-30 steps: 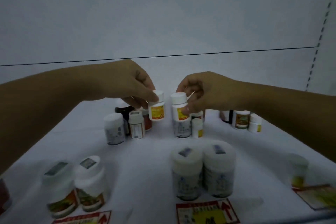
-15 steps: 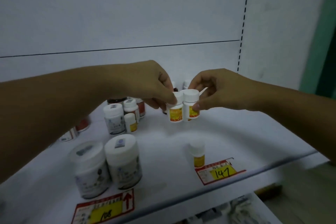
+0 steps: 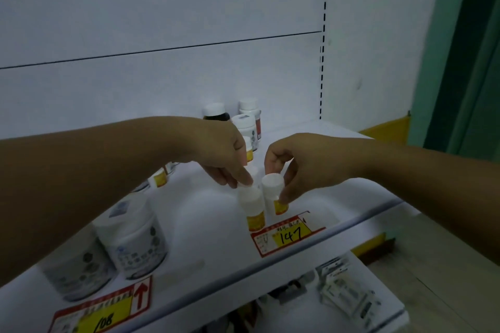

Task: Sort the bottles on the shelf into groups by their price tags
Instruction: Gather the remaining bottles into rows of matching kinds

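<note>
Two small white bottles with yellow labels are side by side just behind the red-and-yellow price tag marked 147 (image 3: pixel 287 235). My left hand (image 3: pixel 226 153) reaches down, its fingertips closed on the cap of the left small bottle (image 3: pixel 252 207), whose base is at the tag. My right hand (image 3: pixel 296 167) grips the right small bottle (image 3: pixel 272 190) by thumb and fingers, a little behind the first. The two bottles are nearly touching. The picture is blurred with motion.
Two large white jars (image 3: pixel 135 235) (image 3: pixel 78 270) stand behind a tag marked 108 (image 3: pixel 100 316). A dark bottle (image 3: pixel 216 112), white jars (image 3: pixel 244 127) and small yellow-labelled bottles (image 3: pixel 159 177) stand at the back. The shelf's front edge (image 3: pixel 311 249) overhangs a lower shelf with boxes (image 3: pixel 346 292).
Both hands have carried their small bottles from the back group to the right and down to the 147 tag. The view has swung to the right.
</note>
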The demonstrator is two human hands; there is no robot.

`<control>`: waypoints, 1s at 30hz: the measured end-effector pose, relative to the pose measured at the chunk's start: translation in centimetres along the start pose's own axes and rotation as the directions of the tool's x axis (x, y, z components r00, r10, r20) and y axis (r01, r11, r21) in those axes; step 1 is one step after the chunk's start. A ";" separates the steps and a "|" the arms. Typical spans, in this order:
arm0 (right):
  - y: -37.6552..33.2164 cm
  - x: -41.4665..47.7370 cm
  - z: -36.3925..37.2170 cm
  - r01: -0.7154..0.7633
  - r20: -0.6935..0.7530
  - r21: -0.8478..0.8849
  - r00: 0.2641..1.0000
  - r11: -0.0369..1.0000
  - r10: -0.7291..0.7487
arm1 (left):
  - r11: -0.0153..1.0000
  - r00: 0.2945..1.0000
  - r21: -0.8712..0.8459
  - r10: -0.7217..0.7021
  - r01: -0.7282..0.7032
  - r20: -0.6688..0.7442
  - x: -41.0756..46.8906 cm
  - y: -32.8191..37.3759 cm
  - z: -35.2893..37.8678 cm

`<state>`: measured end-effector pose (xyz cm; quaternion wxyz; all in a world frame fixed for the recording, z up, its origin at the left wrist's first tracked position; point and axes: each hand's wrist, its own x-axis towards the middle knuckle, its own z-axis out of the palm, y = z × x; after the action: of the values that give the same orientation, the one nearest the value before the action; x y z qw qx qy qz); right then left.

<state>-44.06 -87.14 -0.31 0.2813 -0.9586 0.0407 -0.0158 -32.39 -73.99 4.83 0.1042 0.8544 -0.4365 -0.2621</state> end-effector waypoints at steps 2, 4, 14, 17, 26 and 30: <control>0.1 0.0 0.4 0.002 0.009 -0.006 1.000 1.000 -0.002 | 1.000 0.999 -0.001 -0.028 0.028 0.019 0.2 0.0 0.3; 0.2 -0.1 0.6 0.004 0.017 -0.005 1.000 1.000 -0.004 | 0.999 0.999 -0.010 -0.044 0.044 0.027 0.4 -0.1 0.4; -2.1 -0.9 -1.1 0.004 -0.012 -0.079 1.000 0.997 -0.005 | 0.998 0.997 -0.026 -0.059 0.060 0.044 -0.2 -1.2 -1.1; -4.7 0.4 -2.3 0.036 -0.153 -0.144 0.986 0.989 -0.058 | 0.999 0.993 -0.040 -0.021 0.016 -0.120 -2.5 -3.7 -4.8; -17.3 10.8 1.2 0.307 -0.014 -0.282 0.946 0.909 -0.324 | 0.978 0.866 0.074 -0.136 0.194 -0.481 -13.3 -18.5 -15.0; -22.4 17.7 4.8 0.394 0.060 -0.325 0.916 0.860 -0.397 | 0.939 0.882 0.148 -0.226 0.310 -0.413 -15.1 -24.5 -15.9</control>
<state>-24.59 -67.28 7.86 0.1070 -0.9799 -0.1532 -0.0704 -14.18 -48.08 13.58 0.0609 0.9477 -0.3091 -0.0510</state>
